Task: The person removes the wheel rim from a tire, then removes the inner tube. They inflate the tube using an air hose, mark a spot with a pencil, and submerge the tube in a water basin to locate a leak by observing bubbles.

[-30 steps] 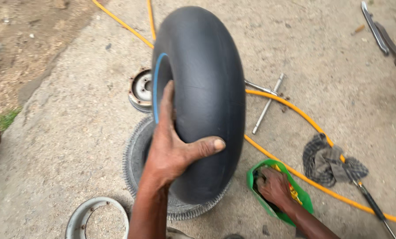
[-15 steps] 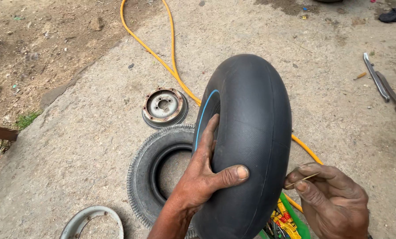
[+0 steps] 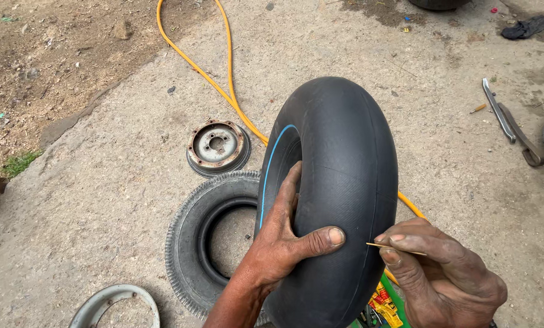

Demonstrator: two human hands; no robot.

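A: Starting at the left, what lies on the concrete ground (image 3: 102, 200)?

B: A bare steel rim half (image 3: 115, 305) sits at the bottom edge, left of the ribbed tyre (image 3: 190, 243), which lies flat. Just beyond the tyre is a rusty wheel hub (image 3: 217, 146), and an orange hose (image 3: 223, 79) runs past the hub from the top of the view.

A: And the inner tube?

B: The black inner tube (image 3: 345, 182), inflated and with a blue line around its inner side, is held upright above the tyre's right part. The left hand (image 3: 284, 243) is clamped on it, fingers reaching into the opening and the thumb pressed across the outer face.

A: The other hand?

B: The right hand (image 3: 442, 273) is just right of the tube, its fingers pinched together on a thin stick (image 3: 393, 248) whose tip meets the tube's rubber.

A: Anything further right?

B: Below the tube, a green tray (image 3: 399, 307) with yellow packets peeks out. Well to the tube's right lie two tyre levers (image 3: 509, 121), and a dark sandal (image 3: 527, 26) lies near the top corner.
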